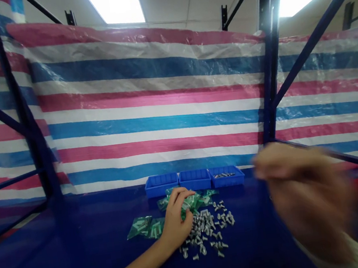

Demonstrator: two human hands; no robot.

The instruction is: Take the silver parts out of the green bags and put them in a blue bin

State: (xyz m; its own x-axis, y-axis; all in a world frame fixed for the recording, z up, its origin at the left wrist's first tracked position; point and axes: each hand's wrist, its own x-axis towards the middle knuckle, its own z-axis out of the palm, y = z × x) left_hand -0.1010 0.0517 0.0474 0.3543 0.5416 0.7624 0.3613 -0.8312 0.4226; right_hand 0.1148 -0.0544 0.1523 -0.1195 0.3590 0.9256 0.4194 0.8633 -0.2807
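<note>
My left hand (177, 217) reaches over the middle of the table, its fingers and thumb curved round a green plastic bag (191, 202) that it grips. Just right of and below that hand lies a loose pile of small silvery bolts (205, 222). More green bags with metal parts inside (140, 226) lie flat to its left. My right hand (308, 191) is raised close to the camera on the right, well apart from the pile. Motion smears its fingers, so what they hold, if anything, does not show.
Three blue bins stand in a row behind the pile: a left bin (162, 191), a middle bin (195, 185) and a right bin (228, 182) with metal parts in it. Dark blue rack posts (269, 65) flank the blue table (109, 257). Striped sheeting (157, 119) hangs behind.
</note>
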